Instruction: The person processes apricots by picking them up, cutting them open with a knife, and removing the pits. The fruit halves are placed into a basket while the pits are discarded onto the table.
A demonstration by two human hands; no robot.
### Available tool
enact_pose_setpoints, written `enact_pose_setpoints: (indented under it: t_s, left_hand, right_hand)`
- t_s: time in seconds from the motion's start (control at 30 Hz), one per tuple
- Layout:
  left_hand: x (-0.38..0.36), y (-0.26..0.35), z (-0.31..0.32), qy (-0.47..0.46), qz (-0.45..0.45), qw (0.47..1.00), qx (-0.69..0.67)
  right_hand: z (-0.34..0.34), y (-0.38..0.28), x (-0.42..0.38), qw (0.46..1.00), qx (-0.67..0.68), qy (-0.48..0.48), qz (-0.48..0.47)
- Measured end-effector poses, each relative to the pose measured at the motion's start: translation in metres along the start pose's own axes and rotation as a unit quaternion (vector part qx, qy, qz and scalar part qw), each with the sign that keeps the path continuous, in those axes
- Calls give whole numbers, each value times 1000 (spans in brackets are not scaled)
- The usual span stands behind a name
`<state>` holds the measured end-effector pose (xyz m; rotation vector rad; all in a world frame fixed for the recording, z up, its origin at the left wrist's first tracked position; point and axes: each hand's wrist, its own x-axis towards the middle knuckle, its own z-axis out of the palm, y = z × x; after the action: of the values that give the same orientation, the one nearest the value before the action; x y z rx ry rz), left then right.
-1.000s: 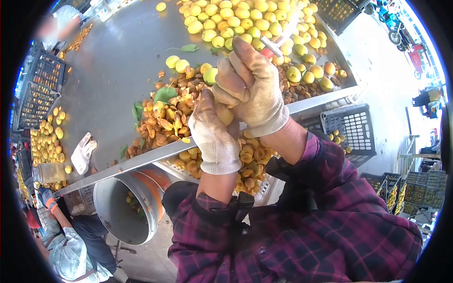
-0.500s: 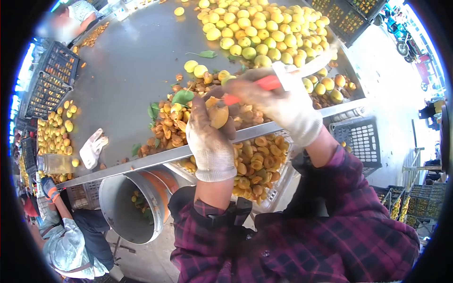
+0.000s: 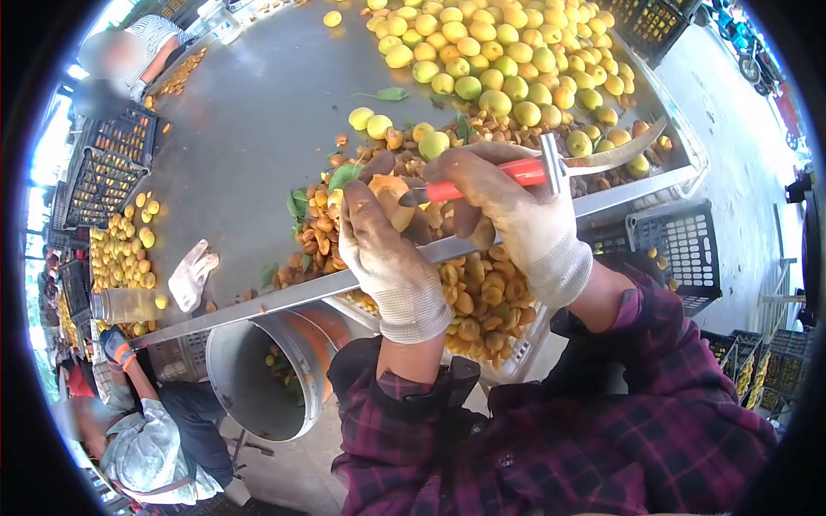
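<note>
My left hand point(image 3: 385, 245), in a soiled white glove, holds an opened apricot point(image 3: 391, 199) over the table's front rail. My right hand point(image 3: 520, 211), gloved too, is closed round the red handle of a curved knife point(image 3: 525, 172). The handle's dark end touches or nearly touches the fruit, while the blade points off to the right. Beneath my hands, a crate of apricot halves point(image 3: 482, 297) stands below the rail. Pits and halves point(image 3: 318, 225) lie on the metal table beside my left hand. Beyond them is a large pile of whole apricots point(image 3: 490, 52).
A white glove point(image 3: 192, 275) lies on the metal table point(image 3: 232, 129). Below the rail are an open bucket point(image 3: 258, 378) and, at the right, a black crate point(image 3: 680, 249). A person point(image 3: 155, 456) sits at lower left; another person point(image 3: 159, 43) is at upper left.
The view has shifted, so the table and crates sit further right. The knife's handle end has moved to the apricot's side, and the blade, blurred before, now shows sharply.
</note>
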<state>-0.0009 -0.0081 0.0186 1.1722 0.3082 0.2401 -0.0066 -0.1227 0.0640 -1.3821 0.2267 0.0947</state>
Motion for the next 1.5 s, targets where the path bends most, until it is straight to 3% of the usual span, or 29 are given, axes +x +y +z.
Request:
enact_pose_setpoints:
  t_s: [0.3, 0.43, 0.5, 0.57, 0.63, 0.7, 0.73, 0.9, 0.93, 0.97, 1.03, 1.07, 1.17, 1.3, 1.37, 1.43, 1.5]
  left_hand:
    - [12, -21, 0, 63, 124, 990, -15]
    - [7, -17, -3, 49, 115, 992, 30]
    - [5, -13, 2, 62, 178, 981, 48]
    - [1, -11, 4, 67, 169, 982, 45]
    - [0, -11, 3, 71, 159, 984, 44]
    - [-1, -12, 0, 10, 219, 975, 25]
    - [-1, -7, -2, 31, 182, 979, 91]
    - [-4, 1, 1, 47, 95, 992, 75]
    - [-3, -6, -1, 35, 125, 990, 59]
    - [-2, -9, -1, 23, 155, 987, 41]
    - [-3, -6, 2, 34, 136, 990, 32]
    - [-2, -9, -1, 26, 182, 980, 70]
    - [-1, -16, -2, 6, 263, 959, 109]
    - [-8, -5, 1, 19, 242, 958, 154]
    - [-8, -4, -1, 5, 114, 993, 43]
    - [-4, -8, -10, -2, 121, 990, 67]
    - [5, -15, -22, -21, 135, 984, 112]
  right_hand:
    - [21, 19, 1, 984, 167, 56, -3]
    - [21, 26, 3, 986, 128, 24, -102]
    - [8, 16, 8, 993, 120, -9, 6]
    - [7, 15, 5, 985, 167, -8, 44]
    - [18, 24, -2, 989, 144, -24, -39]
    - [24, 25, -6, 987, 150, 15, -53]
    - [21, 28, 0, 982, 185, 8, -43]
    - [27, 41, 4, 979, 193, -13, -57]
    - [30, 47, 6, 963, -17, 20, -267]
    - [28, 50, 6, 963, -16, 22, -267]
    - [24, 39, 8, 980, 179, 47, -68]
    - [18, 34, 12, 981, 192, 33, -12]
    - [23, 35, 6, 978, 194, 53, -56]
    - [25, 45, 5, 972, 211, 3, -104]
    - [20, 40, 7, 985, 164, -8, -59]
    - [21, 51, 13, 958, 285, 7, -20]
    - [26, 57, 9, 960, 278, 12, -34]
